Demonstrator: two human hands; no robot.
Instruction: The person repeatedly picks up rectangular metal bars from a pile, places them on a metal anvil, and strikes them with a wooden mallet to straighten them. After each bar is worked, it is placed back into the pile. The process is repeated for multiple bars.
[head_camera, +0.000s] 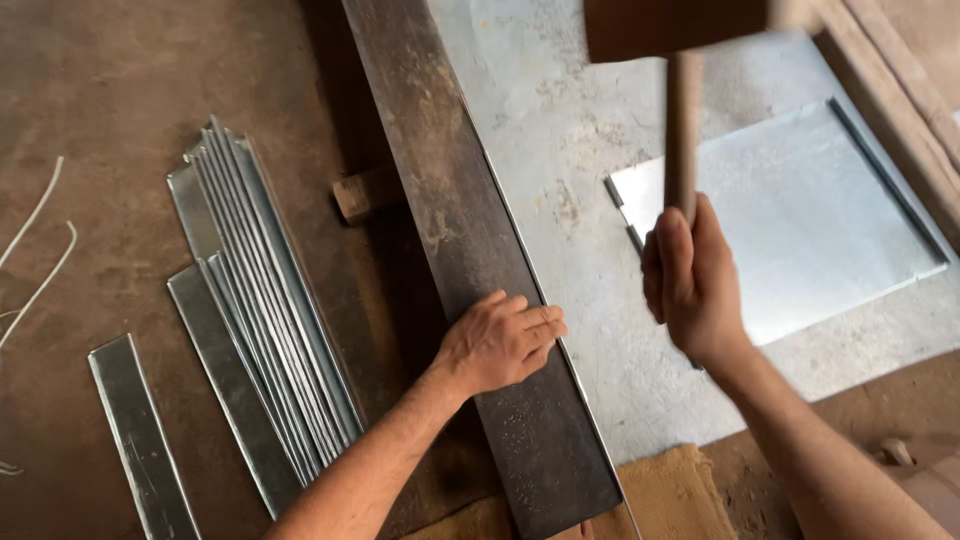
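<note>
The right hand (690, 285) is closed in a fist around the lower end of a wooden mallet (683, 100), lifted above the work; its round pale handle runs straight up to a dark, blocky brown head at the far edge of view, slightly blurred. The left hand (505, 340) lies palm down, fingers together and nearly straight, pressing flat on a long dark steel bar (450, 230) that runs from far to near across the middle of the scene. The bar is rusty brown and pitted, with a thin bright metal edge showing along its right side. To its right lies a large dull grey metal sheet (560, 130), and on that, farther right, a smaller shiny sheet (800, 220) with folded rims. To the left, on the brown floor, a pile of narrow folded metal strips (265, 310) lies fanned out. A small wooden block (365, 193) sits just left of the bar.
</note>
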